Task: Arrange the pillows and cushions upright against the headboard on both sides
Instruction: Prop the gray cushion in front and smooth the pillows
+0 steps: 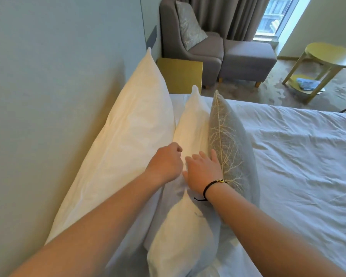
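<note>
- Now my left hand (165, 163), fingers curled, seems to pinch the middle pillow (190, 132); the grip itself is hidden.
- My right hand (203, 171) lies flat, fingers straight, beside the grey cushion (227, 140).
- I'd press evenly so both stand upright against the big pillow (128, 136) at the headboard (58, 76).

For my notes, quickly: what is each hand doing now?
Left hand: fingers curled, apparently holding nothing.
Right hand: open, flat on the smaller white pillow.

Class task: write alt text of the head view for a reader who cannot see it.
Two bare hands work on a small white pillow on a bed: the left hand is curled beside it, the right hand lies open on it. A large white pillow leans on the headboard; a grey leaf-patterned cushion stands in front.
</note>
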